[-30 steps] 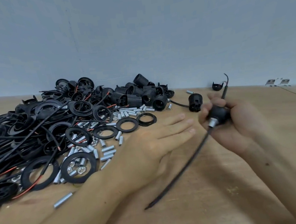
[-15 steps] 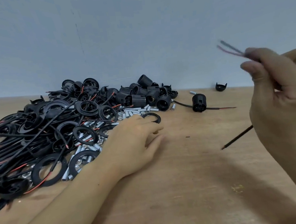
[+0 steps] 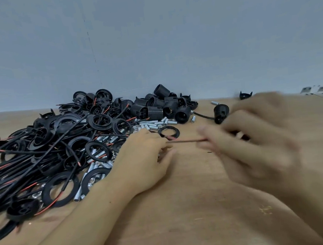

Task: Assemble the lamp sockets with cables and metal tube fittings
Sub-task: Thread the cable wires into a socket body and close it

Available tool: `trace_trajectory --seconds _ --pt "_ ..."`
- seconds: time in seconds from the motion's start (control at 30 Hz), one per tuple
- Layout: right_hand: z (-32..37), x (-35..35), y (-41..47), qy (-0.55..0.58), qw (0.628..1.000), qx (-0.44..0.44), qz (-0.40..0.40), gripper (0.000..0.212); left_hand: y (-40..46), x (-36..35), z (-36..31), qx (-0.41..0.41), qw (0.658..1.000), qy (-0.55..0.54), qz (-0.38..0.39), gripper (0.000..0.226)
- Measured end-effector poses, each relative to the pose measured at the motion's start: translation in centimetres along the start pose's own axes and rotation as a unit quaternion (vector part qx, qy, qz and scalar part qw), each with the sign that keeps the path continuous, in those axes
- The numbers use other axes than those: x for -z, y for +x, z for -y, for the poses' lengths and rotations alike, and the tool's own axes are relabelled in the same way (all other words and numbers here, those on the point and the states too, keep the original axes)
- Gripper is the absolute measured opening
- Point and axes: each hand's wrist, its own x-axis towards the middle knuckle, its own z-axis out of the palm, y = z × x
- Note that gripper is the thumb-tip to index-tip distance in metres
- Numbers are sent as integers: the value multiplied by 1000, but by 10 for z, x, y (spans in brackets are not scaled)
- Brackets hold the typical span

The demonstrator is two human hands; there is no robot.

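Apparently unmarked: black sockets (image 3: 167, 109), metal tubes (image 3: 152, 123); no legible writing.

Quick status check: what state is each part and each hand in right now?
Left hand: fingers curled at the pile's edge, grip unclear.
Right hand: motion-blurred, holding a cable.
Cable: thin end pointing toward the left hand.
Wired socket: lying on the table.
Ring: flat, loose.

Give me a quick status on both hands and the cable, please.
Left hand curled by ring. Right hand blurred, grip unclear. Cable between them.
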Motion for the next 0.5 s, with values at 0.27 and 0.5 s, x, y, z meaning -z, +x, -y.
trace_trajectory --seconds 0.27,0.5 --pt "-3 -42 -30 210 885 -350 223 33 1 1 6 31 999 37 -5 27" --pt "0 -51 -32 368 756 -510 185 18 3 8 6 52 997 56 10 29"
